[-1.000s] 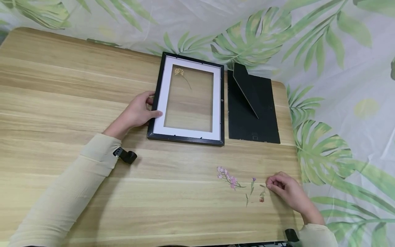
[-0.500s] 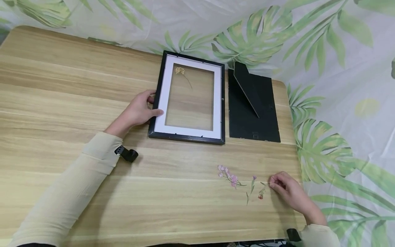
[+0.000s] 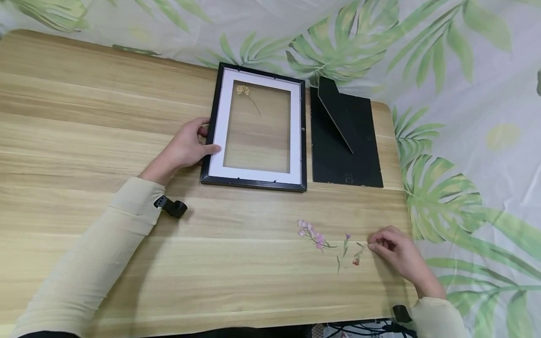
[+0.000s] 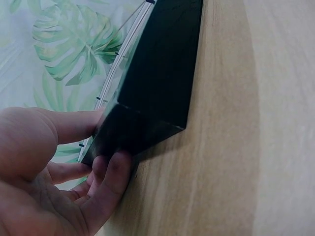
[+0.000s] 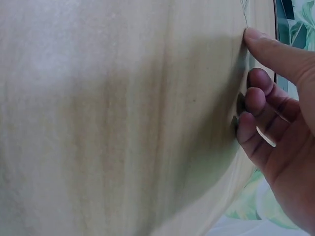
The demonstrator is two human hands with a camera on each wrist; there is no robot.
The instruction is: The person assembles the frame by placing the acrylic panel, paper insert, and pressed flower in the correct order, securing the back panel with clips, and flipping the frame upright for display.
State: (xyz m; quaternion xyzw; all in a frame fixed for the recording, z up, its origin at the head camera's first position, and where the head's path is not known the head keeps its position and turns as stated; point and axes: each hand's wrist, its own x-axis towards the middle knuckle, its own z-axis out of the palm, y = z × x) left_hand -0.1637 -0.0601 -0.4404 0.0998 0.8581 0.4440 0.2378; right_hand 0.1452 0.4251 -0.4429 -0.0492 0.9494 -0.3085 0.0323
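Gripping the black frame (image 3: 253, 184) by its left side with the left hand (image 3: 183, 145), at the rear of the counter (image 3: 211, 291). Pinching the red-flowered sprig (image 3: 356, 261) by its stem with the right hand (image 3: 398, 249), beside the small purple sprig (image 3: 345, 245). Apparently at the pick-up step, with the frame steadied. Next move, probably: light, level lift to spare the stem. No legible brand, label or writing.
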